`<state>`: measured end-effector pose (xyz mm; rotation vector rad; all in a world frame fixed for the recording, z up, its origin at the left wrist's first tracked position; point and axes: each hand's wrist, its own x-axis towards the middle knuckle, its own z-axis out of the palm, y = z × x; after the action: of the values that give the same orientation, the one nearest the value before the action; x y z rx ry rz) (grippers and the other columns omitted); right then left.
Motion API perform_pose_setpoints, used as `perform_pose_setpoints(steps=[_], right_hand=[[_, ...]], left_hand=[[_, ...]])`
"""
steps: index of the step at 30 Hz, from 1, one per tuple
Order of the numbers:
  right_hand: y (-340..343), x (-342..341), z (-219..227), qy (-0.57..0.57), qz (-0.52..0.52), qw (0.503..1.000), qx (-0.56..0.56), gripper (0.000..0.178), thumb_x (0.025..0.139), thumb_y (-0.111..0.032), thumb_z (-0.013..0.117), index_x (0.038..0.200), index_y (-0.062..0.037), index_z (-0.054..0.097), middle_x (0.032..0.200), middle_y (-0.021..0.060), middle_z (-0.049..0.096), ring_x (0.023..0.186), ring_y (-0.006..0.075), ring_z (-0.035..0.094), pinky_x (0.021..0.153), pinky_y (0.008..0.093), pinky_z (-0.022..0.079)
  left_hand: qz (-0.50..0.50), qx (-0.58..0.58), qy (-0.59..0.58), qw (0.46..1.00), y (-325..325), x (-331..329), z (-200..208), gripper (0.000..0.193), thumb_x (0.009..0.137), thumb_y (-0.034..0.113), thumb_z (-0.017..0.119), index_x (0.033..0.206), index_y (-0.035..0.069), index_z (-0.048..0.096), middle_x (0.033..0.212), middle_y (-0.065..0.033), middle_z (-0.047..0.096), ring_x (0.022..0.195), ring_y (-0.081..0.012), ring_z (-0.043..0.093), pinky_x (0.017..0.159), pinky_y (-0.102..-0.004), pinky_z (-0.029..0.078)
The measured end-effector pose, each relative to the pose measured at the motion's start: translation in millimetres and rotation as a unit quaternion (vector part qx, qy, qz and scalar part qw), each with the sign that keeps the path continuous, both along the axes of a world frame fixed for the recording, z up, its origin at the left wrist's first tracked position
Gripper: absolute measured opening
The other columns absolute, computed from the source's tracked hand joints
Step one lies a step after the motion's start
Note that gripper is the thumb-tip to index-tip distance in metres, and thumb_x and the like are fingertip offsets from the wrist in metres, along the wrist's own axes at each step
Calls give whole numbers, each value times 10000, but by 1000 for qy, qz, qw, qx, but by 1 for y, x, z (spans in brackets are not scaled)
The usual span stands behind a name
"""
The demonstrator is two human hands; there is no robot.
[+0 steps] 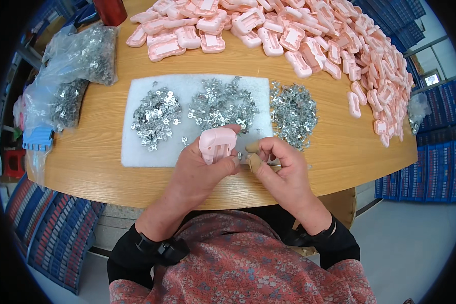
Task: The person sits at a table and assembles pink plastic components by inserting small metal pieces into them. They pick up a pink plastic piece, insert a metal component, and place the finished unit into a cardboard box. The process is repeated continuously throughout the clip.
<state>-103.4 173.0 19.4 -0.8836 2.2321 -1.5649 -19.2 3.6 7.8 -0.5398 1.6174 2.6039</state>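
Observation:
My left hand (197, 169) is closed around a pink plastic shell (218, 139) with open slots in its face, tilted up over the front of the white foam sheet (157, 158). Beside it, my right hand (285, 169) pinches a small silvery metal contact piece (240, 156) between thumb and forefinger, close to the shell's right side. Tan covers (255, 162) wrap those fingertips. Something thin and metallic shows under the right fingers; its kind is unclear. Two heaps of small metal pieces (157, 116) (223, 106) lie on the foam, and a third heap (294, 114) lies right of it on the wood.
A large pile of pink shells (314, 35) covers the wooden table's (96, 152) far and right sides. Clear plastic bags of metal pieces (71, 76) lie at the left, near a dark red cylinder (110, 11). Blue racks (55, 228) stand beyond the table edges.

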Motion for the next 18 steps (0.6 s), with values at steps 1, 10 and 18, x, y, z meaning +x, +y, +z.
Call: perform_pose_setpoints(steps=[1,10,18], right_hand=[[1,-1,0,-6,-3,1000,-5,145,806,-10,687,933,-8,616,761,56,551,686,137,533,610,271,459],[9,-7,15,-97,41,993,53,162,775,-41,689,933,-25,652,727,32,543,693,131,525,618,278,443],[1,-11,9,108,50,993,9,194,676,-52,716,858,-72,652,698,25,554,688,214,553,707,338,410]], left_hand=[[0,1,8,1000,0,1,-1,480,872,-16,671,1338,31,564,1029,22,612,922,-57,562,814,-227,483],[-56,69,4,996,1,5,0,487,947,118,620,1409,50,485,993,-28,626,898,-121,628,817,-324,565],[-109,259,-88,956,-3,7,2,620,1072,484,141,1479,89,392,940,-129,656,842,-270,689,800,-438,594]])
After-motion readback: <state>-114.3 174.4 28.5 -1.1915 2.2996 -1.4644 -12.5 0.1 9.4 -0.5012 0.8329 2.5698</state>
